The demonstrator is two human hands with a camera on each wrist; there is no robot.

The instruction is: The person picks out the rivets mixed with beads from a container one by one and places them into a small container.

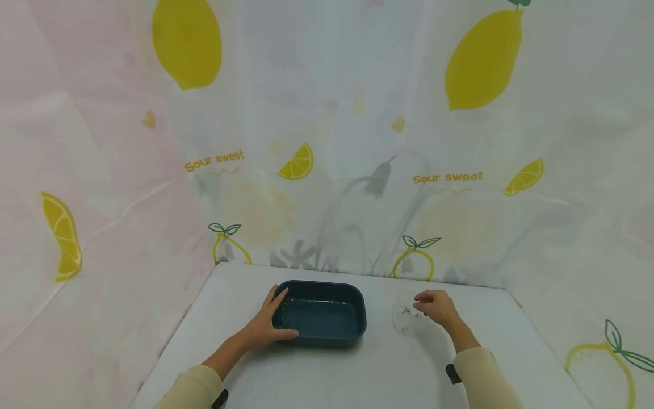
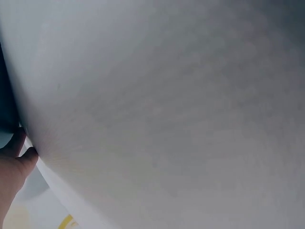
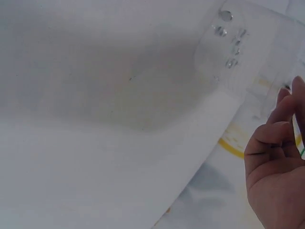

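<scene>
A dark blue rectangular baking dish (image 1: 327,339) stands on the white table. My left hand (image 1: 265,324) holds its left end, with the thumb along the near rim and the fingers at the left rim. Right of the dish is a clear plastic container (image 1: 401,326), with several small shiny silvery balls (image 3: 231,63) in its bottom. Over that container is my right hand (image 1: 436,307), its thumb and forefinger pinched around a small dark shiny bit (image 3: 287,87). The other fingers of that hand are curled in.
Small reddish and green spots (image 1: 286,302) show inside the dish near its left wall. Behind the white table (image 1: 409,375) hangs a lemon-printed sheet (image 1: 332,142), which also runs along both sides.
</scene>
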